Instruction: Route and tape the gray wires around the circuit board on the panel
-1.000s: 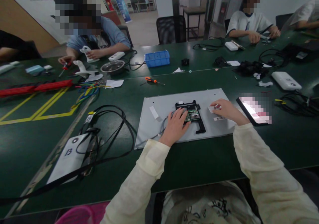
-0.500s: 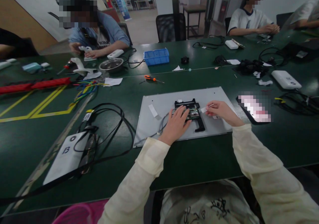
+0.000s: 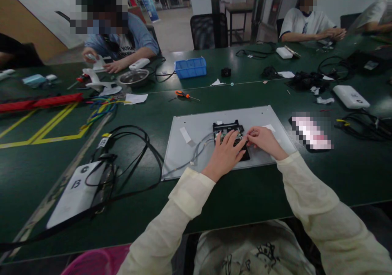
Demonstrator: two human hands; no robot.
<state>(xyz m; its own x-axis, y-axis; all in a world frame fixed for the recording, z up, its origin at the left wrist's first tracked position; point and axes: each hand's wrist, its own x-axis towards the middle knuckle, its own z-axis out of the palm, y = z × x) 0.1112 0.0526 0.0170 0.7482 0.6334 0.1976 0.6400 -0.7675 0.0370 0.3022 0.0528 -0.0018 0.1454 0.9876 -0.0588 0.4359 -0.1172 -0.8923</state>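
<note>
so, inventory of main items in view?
table: 1, green, centre
panel: 1, grey, on table
frame: 1, black, on panel
phone: 1, dark-edged, right of panel
orange screwdriver: 1, orange-black, beyond panel
bin: 1, blue, far middle
bowl: 1, silver, left of bin
boxes: several, white, both sides
cables: several, mostly black, both sides
people: several, mixed clothing, far side
left hand: 1, cream-sleeved, over frame
right hand: 1, cream-sleeved, at frame's right

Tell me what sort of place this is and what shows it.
Probably a shared electronics workshop: people sit working along a long green table, an orange-handled screwdriver lies on it, and a black frame sits on a gray panel under the left hand.
</note>
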